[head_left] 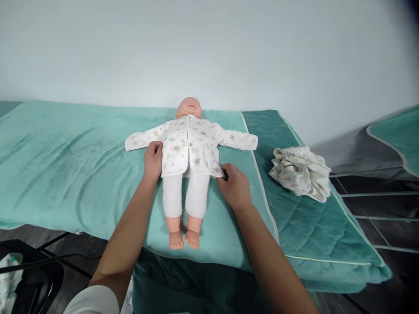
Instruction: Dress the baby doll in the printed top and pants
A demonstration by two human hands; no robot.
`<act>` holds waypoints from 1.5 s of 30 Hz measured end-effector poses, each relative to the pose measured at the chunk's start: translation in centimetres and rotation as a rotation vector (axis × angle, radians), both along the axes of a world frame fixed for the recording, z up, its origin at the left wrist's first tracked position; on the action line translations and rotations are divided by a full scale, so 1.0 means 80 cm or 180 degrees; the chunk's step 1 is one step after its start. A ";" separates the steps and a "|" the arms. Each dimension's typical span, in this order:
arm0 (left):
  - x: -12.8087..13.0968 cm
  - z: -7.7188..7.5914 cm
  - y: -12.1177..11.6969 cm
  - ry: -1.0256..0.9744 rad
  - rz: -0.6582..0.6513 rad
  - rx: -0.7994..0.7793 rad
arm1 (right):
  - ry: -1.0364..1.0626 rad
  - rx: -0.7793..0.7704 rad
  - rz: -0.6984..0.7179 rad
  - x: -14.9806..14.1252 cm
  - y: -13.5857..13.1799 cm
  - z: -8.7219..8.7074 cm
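Note:
A baby doll [189,174] lies on its back on a teal towel [65,161], head toward the wall, arms spread. It wears a white patterned jacket [190,146] and white leggings [186,194]; its feet are bare. My left hand [153,160] rests against the jacket's left side by the doll's waist, fingers curled on the fabric edge. My right hand [234,186] pinches the jacket's lower right hem corner beside the doll's hip.
A crumpled white patterned garment [301,172] lies to the right on a darker teal quilted pad [310,226]. A pale wall stands behind. Dark tiled floor shows at right, and a black object [29,279] sits at lower left.

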State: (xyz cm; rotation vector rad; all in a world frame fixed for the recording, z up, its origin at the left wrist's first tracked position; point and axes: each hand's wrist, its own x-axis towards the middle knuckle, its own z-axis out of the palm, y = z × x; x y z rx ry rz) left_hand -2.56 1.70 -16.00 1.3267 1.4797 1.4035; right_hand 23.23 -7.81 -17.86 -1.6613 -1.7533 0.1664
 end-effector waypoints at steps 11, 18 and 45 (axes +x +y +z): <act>-0.028 -0.018 -0.110 0.1296 -0.0361 0.0355 | -0.0370 -0.0417 -0.0531 -0.010 -0.008 0.006; -0.021 -0.014 -0.114 0.2304 -0.0367 0.0397 | -0.0581 -0.0581 -0.0439 -0.015 -0.003 0.002; -0.023 -0.026 -0.116 0.2140 0.0182 0.0954 | -0.0215 0.0375 -0.0104 -0.007 0.001 -0.012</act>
